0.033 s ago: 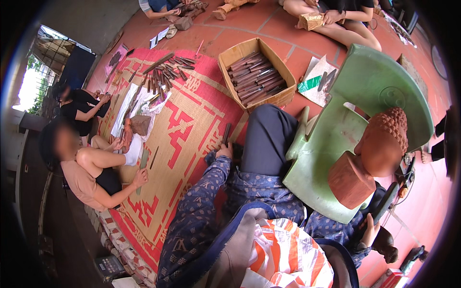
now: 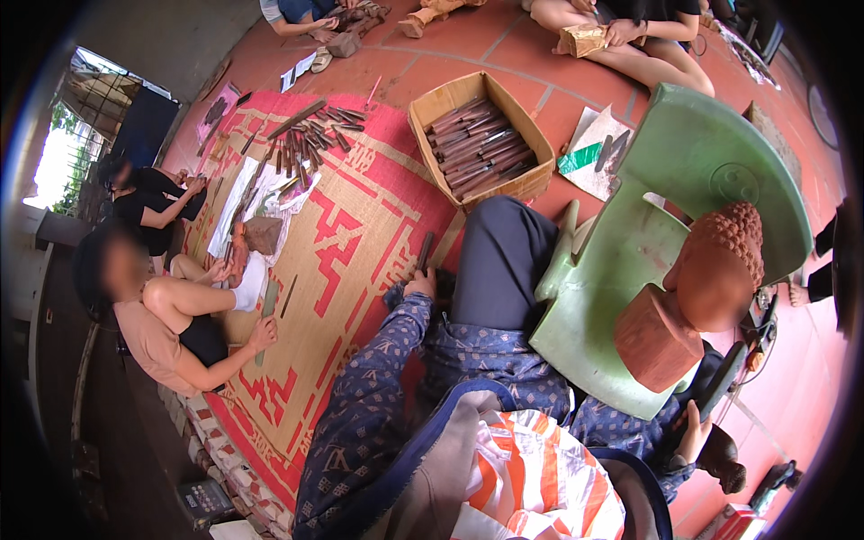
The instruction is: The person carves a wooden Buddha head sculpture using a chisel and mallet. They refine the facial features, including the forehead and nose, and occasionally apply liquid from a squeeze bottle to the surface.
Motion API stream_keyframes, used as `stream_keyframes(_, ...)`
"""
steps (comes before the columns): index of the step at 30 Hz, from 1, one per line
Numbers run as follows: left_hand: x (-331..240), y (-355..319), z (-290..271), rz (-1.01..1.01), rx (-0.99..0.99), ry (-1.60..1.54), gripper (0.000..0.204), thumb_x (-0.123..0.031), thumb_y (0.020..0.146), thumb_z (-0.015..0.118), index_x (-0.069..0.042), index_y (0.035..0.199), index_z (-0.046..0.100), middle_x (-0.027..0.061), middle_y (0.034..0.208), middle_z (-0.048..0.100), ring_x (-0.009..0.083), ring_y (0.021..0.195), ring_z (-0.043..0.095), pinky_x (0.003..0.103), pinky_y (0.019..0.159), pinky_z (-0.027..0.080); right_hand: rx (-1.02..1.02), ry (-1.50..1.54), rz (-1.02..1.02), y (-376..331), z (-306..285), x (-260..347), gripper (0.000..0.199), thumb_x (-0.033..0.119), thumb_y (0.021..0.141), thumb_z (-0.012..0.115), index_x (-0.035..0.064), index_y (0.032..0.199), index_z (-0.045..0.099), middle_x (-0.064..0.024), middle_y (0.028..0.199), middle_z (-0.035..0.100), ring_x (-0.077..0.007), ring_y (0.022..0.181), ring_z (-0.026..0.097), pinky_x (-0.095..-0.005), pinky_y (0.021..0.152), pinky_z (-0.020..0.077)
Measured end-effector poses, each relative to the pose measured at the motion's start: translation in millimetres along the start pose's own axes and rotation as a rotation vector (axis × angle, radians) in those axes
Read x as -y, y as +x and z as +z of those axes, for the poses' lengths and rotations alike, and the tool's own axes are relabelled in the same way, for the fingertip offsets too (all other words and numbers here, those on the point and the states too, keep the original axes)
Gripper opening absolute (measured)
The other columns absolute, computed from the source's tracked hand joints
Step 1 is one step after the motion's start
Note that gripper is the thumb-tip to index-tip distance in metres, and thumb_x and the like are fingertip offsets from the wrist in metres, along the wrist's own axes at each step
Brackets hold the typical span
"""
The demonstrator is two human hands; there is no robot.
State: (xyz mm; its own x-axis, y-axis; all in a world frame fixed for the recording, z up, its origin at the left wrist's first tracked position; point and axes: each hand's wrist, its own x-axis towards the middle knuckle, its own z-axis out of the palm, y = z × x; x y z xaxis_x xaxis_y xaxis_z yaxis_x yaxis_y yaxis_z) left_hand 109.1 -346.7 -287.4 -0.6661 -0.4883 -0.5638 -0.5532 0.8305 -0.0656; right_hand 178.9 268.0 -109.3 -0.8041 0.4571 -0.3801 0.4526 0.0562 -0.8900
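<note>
A reddish-brown carved wooden head [image 2: 731, 236] with knobbly curls rests on its block base on a green plastic chair [image 2: 621, 252] to my right. My left hand [image 2: 421, 283] is down by my left knee, over the patterned mat, its fingers closed round a dark, narrow tool with a straight shaft [image 2: 425, 249]; its lower end is hidden. Beyond the chair's right edge, my right hand [image 2: 695, 436] grips a long, flat, dark bar with a rounded end [image 2: 723, 382]. Whether that bar is a tool is unclear.
A cardboard box [image 2: 418, 117] of wooden-handled chisels stands ahead. More chisels [image 2: 301, 148] lie on the red-and-tan mat [image 2: 337, 243]. To the left, a seated co-worker [image 2: 162, 333] holds a greenish flat bar. Other people sit at the far side with carved pieces.
</note>
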Motion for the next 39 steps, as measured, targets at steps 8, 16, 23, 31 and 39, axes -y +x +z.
stream_keyframes(8,-13,-29,-37,0.038,0.038,0.072,0.102,-0.06,0.065,0.073,-0.012,0.142,0.027,0.0221,0.136,0.041,0.0357,0.119,0.052,0.041,0.096,0.046,-0.008,-0.01,0.018,-2,2,4,0.017,0.017,0.085,0.064,0.0043,0.091,0.054,-0.0003,0.064,0.05,-0.0088,0.047,0.046,-0.0215,0.042,0.0376)
stream_keyframes(16,-12,-55,-62,0.14,-0.013,0.04,0.086,-0.06,0.066,0.07,-0.011,0.132,0.045,0.0248,0.116,0.058,0.0362,0.105,0.06,0.043,0.09,0.049,-0.008,-0.02,0.0,-3,3,6,0.016,0.016,0.085,0.063,0.0047,0.091,0.054,-0.0004,0.064,0.05,-0.0092,0.047,0.046,-0.0218,0.042,0.0379)
stream_keyframes(23,5,-62,-90,0.114,-0.216,-0.253,0.06,-0.05,0.066,0.069,-0.014,0.114,0.062,0.0211,0.101,0.066,0.0356,0.099,0.062,0.044,0.088,0.049,-0.005,-0.027,-0.012,-3,4,7,0.015,0.016,0.085,0.063,0.0042,0.091,0.054,-0.0007,0.064,0.05,-0.0095,0.047,0.046,-0.0221,0.043,0.0381)
stream_keyframes(31,13,-34,-61,0.149,0.11,-0.37,0.063,-0.053,0.071,0.065,-0.011,0.118,0.061,0.0207,0.109,0.064,0.0357,0.104,0.06,0.042,0.092,0.047,0.001,-0.026,0.003,-4,4,9,0.016,0.016,0.086,0.063,0.0046,0.092,0.054,-0.0005,0.065,0.05,-0.0092,0.048,0.047,-0.0216,0.043,0.0381)
stream_keyframes(39,-8,-42,-51,0.204,0.341,0.088,0.09,-0.076,0.068,0.054,-0.005,0.125,0.057,0.0211,0.125,0.056,0.0333,0.115,0.055,0.041,0.098,0.044,0.002,-0.024,0.005,-3,3,8,0.016,0.017,0.086,0.063,0.0049,0.092,0.054,-0.0003,0.065,0.05,-0.0089,0.048,0.047,-0.0214,0.043,0.0377)
